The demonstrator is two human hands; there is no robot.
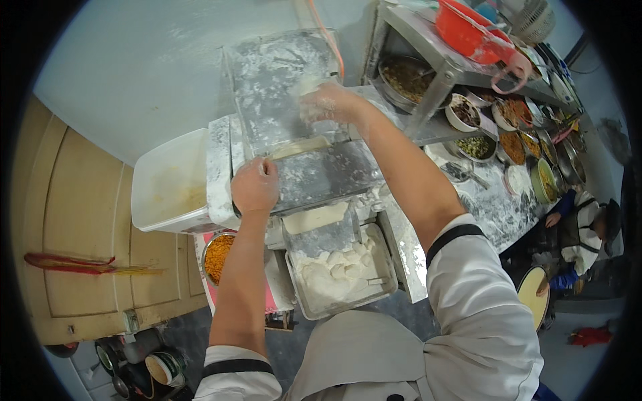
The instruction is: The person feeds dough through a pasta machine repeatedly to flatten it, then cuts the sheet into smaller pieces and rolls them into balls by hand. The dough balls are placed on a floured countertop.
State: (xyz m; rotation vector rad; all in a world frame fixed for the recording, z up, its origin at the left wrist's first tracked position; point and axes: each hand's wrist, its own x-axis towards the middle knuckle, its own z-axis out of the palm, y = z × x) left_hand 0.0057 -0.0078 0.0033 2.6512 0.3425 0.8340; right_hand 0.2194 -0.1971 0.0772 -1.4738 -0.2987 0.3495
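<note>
A flour-dusted dough sheeter stands before me, with a sloping metal feed tray (281, 75) at its top and a dark metal cover (326, 173) across its middle. My left hand (255, 185), its fingers curled, rests at the left end of that cover; its underside is hidden. Over the right part of the feed tray is my right hand (331, 103), floury and blurred, its bent fingers apart amid loose flour. A strip of dough (301, 148) lies along the tray's lower edge. Below the cover, a flat dough sheet (317, 218) hangs above a tray of flour (305, 307) holding several dough lumps (346, 260).
At left stand a white plastic bin (170, 175) and a bowl of orange crumbly food (218, 258). A metal shelf (431, 80) carries a red basin (471, 32). Bowls of fillings line the floury worktable (494, 210) at right, where another person (577, 235) is.
</note>
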